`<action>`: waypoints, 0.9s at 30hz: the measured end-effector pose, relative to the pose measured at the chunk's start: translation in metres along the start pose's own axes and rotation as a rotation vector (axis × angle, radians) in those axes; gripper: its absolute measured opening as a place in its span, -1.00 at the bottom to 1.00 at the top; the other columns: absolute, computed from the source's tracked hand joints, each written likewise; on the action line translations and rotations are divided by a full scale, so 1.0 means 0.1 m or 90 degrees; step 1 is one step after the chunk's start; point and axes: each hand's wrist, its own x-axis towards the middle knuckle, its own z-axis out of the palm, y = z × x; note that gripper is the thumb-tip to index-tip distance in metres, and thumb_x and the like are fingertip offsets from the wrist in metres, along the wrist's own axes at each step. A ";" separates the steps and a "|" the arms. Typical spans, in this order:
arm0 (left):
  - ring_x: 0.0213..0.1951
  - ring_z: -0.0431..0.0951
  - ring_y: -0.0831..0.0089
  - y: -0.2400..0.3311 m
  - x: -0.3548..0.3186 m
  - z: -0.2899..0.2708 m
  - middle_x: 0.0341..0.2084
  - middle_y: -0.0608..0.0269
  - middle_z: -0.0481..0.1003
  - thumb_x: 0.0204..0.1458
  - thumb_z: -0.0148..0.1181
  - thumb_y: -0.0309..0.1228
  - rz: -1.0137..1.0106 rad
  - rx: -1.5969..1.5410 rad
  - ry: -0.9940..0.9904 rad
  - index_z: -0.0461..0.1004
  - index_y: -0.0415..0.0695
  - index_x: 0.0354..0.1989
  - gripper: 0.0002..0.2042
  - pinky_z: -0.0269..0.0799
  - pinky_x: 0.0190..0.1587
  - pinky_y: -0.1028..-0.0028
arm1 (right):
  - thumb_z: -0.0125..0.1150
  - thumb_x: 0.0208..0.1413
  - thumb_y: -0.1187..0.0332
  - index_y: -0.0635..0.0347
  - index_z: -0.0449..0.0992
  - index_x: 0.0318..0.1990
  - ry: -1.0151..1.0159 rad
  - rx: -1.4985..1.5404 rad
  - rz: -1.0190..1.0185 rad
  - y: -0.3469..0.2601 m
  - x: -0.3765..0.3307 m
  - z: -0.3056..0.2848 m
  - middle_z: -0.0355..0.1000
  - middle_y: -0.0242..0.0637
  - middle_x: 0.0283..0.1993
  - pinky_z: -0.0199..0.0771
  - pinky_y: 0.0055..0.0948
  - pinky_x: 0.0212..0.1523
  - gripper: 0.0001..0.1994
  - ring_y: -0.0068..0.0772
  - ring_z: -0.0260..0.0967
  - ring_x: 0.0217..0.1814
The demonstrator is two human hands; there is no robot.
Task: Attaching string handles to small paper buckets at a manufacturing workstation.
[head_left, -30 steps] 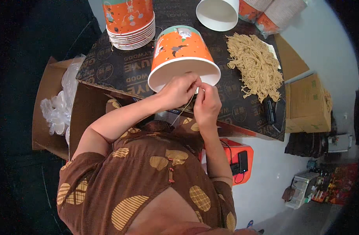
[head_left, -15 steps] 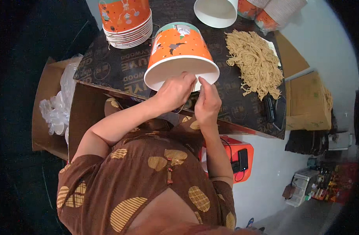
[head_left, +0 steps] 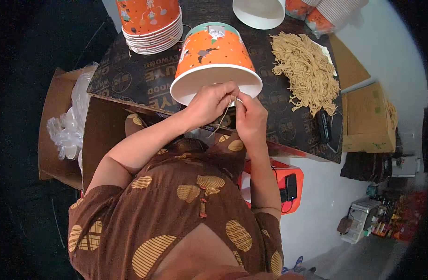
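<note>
An orange paper bucket [head_left: 211, 49] with a bat print and a white rim lies tipped on the table, its mouth toward me. Both hands meet in front of that mouth. Pinched in my left hand [head_left: 209, 103] is a thin tan string [head_left: 225, 116], whose loose end hangs below the fingers. My right hand [head_left: 250, 114] is closed against the left one, thumb and finger pressed together on the same string. The fingertips hide where the string runs between them and whether it passes through the bucket.
A stack of orange buckets [head_left: 151, 25] stands at the far left, a white-lined bucket [head_left: 259, 11] at the back. Tan strings [head_left: 307, 70] lie heaped at the right, near a black object [head_left: 324, 127]. An open carton [head_left: 60, 121] with plastic bags is left; a red stool [head_left: 288, 189] stands below.
My hands have come together and lifted slightly, the left turning over. A hanging length of string now shows more clearly below the fingers. The bucket has barely shifted.
</note>
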 end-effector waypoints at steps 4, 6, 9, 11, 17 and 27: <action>-0.45 0.44 0.56 -0.04 0.02 -0.01 -0.48 0.28 0.44 0.13 0.05 -0.60 0.036 0.009 -0.001 0.40 -0.25 -0.24 -0.94 0.41 -0.36 0.51 | 0.10 0.08 0.53 0.22 0.47 -0.22 0.009 0.017 0.002 0.07 -0.01 0.02 0.41 0.01 -0.34 0.40 -0.11 -0.31 -0.88 0.14 0.41 -0.29; -0.50 0.40 0.61 0.04 0.03 -0.07 -0.49 0.32 0.42 0.14 0.04 -0.59 -0.085 -0.063 -0.046 0.41 -0.25 -0.26 -0.95 0.37 -0.44 0.55 | 0.12 0.06 0.54 0.25 0.45 -0.27 0.008 0.039 -0.003 0.07 -0.01 0.01 0.41 0.00 -0.36 0.39 -0.14 -0.34 -0.92 0.11 0.41 -0.32; -0.59 0.34 0.65 0.09 0.02 -0.08 -0.58 0.33 0.37 0.11 0.04 -0.58 -0.199 -0.156 -0.067 0.41 -0.26 -0.34 -0.96 0.30 -0.54 0.55 | 0.12 0.03 0.56 0.27 0.43 -0.32 0.001 0.059 0.009 0.07 -0.02 0.01 0.40 -0.02 -0.39 0.38 -0.17 -0.37 -0.94 0.08 0.40 -0.35; -0.62 0.32 0.64 0.08 0.04 -0.08 -0.66 0.31 0.34 0.07 0.04 -0.57 -0.191 -0.176 -0.045 0.42 -0.27 -0.40 -0.95 0.27 -0.57 0.51 | 0.12 0.01 0.57 0.27 0.41 -0.34 -0.017 0.062 0.007 0.09 -0.02 -0.01 0.38 -0.03 -0.41 0.37 -0.18 -0.37 -0.94 0.08 0.38 -0.38; -0.47 0.51 0.10 -0.01 0.06 -0.10 -0.57 -0.06 0.45 0.00 0.03 -0.57 -0.098 0.016 0.040 0.42 -0.33 -0.44 -0.92 0.40 -0.37 0.27 | 0.09 -0.13 0.61 0.29 0.32 -0.41 -0.067 0.019 -0.039 0.07 -0.05 -0.11 0.28 -0.02 -0.32 0.35 -0.12 -0.36 -0.89 0.11 0.31 -0.37; -0.49 0.41 0.57 -0.04 0.06 -0.34 -0.48 0.22 0.45 -0.01 0.09 -0.56 -0.181 -0.086 -0.111 0.40 -0.25 -0.50 -0.93 0.31 -0.46 0.50 | 0.07 -0.16 0.61 0.30 0.32 -0.39 -0.077 -0.041 -0.048 0.04 -0.05 -0.07 0.24 -0.02 -0.30 0.36 -0.05 -0.33 -0.87 0.15 0.32 -0.30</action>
